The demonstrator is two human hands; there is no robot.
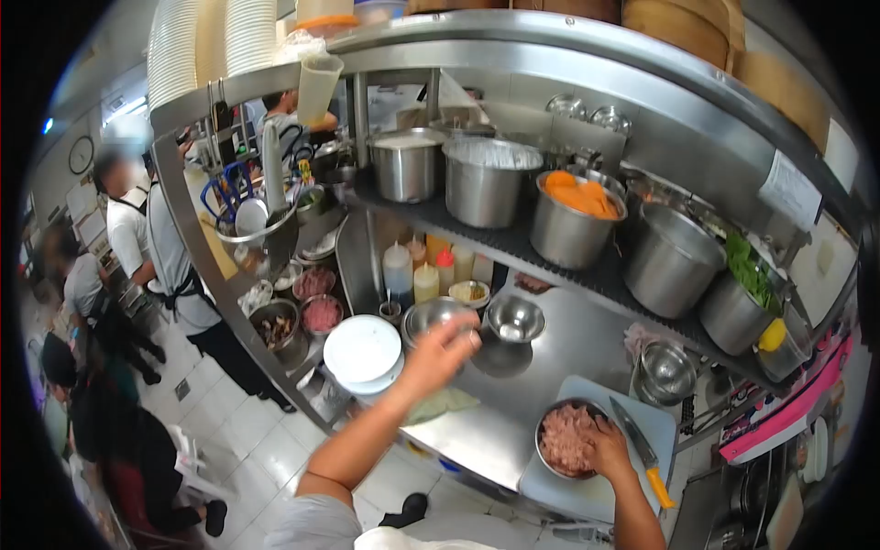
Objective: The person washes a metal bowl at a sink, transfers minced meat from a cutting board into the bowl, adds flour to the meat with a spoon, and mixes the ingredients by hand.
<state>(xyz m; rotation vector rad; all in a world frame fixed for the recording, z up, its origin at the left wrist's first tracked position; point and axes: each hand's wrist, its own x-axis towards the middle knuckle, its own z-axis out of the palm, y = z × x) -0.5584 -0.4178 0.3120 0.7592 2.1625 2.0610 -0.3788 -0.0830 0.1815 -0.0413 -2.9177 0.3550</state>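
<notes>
My left hand point(438, 356) reaches out over the counter with its fingers extended, in front of a steel bowl point(425, 317) that it partly hides. A second steel bowl point(515, 318) stands just right of it. Beside my left wrist are stacked white plates point(363, 348) and a pale green cloth point(444, 405). My right hand point(612, 453) grips the right rim of a metal bowl, its fingertips over the raw chopped meat point(566, 438) inside. That bowl sits on a pale blue cutting board point(596, 400), next to a knife with a yellow handle point(656, 488).
Above the counter, a shelf point(513, 249) carries several steel pots, one with orange slices point(581, 194), one with green leaves point(748, 269). Squeeze bottles point(425, 282) stand beneath it. Another steel bowl point(665, 372) is at the right. Several people are at the left.
</notes>
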